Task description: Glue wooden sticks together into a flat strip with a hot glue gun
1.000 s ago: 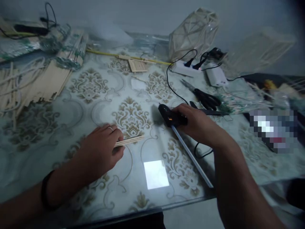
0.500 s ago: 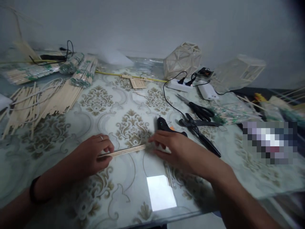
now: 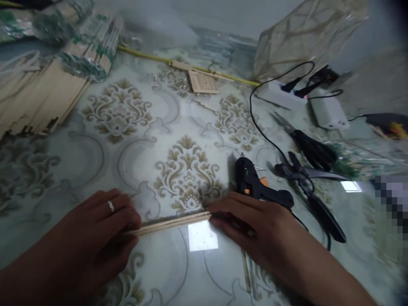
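Note:
A narrow strip of thin wooden sticks (image 3: 174, 222), laid side by side, lies between my hands low over the patterned tabletop (image 3: 127, 178). My left hand (image 3: 105, 233), with a ring on one finger, is closed round its left end. At the other end, the fingertips of my right hand (image 3: 248, 223) pinch the sticks. Just beyond my right hand rests a black glue gun (image 3: 255, 182), its nozzle pointing away from me. Two loose sticks (image 3: 247, 272) lie partly under my right forearm.
Black-handled scissors (image 3: 312, 146) and pliers (image 3: 318, 204) lie right of the glue gun. A white power strip (image 3: 280, 95) with cords stands behind them. Loose sticks (image 3: 41, 102) and wrapped stick bundles (image 3: 92, 46) fill the back left. A small wooden panel (image 3: 204, 83) lies near a yellow strip (image 3: 143, 54).
My view has come closer and lower over the table. My right hand, earlier just off the sticks' right end, now grips it. My left hand keeps its hold.

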{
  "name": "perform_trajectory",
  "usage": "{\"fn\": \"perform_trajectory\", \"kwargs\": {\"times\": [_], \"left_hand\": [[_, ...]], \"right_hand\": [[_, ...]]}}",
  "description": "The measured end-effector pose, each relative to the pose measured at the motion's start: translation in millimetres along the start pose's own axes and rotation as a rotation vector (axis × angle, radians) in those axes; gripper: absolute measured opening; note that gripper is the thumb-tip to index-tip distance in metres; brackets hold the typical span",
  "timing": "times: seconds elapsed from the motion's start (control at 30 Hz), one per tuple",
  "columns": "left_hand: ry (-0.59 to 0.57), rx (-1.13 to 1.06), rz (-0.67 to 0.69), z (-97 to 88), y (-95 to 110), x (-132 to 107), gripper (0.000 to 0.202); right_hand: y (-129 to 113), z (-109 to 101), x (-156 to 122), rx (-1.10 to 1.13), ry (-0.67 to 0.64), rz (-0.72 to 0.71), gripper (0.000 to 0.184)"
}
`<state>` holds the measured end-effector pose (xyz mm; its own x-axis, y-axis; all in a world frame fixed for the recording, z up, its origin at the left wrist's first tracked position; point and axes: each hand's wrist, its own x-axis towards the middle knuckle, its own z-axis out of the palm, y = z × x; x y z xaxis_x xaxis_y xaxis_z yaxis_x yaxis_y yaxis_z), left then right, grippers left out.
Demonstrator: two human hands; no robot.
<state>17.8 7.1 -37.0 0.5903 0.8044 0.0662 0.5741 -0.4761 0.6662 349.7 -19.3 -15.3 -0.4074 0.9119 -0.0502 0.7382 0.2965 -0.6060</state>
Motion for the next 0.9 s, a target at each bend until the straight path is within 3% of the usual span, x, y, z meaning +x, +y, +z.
{"fn": "perform_trajectory", "kwargs": {"times": [0.2, 0.4, 0.9], "left_hand": [[0.002, -0.03, -0.019, 1.3, -2.0, 1.0, 0.021], [-0.011, 0.104, 0.045, 2.2, -5.8, -2.5, 0.022], [-0.008, 0.05, 0.054, 1.0, -2.5, 1.1, 0.023]], "right_hand": [[-0.1, 2.0, -2.5, -0.017, 0.012, 0.011, 0.015], [0.1, 4.8, 0.8, -0.056, 0.021, -0.029, 0.023], [0.9, 4.2, 5.4, -0.046, -0.006, -0.14, 0.017]]}}
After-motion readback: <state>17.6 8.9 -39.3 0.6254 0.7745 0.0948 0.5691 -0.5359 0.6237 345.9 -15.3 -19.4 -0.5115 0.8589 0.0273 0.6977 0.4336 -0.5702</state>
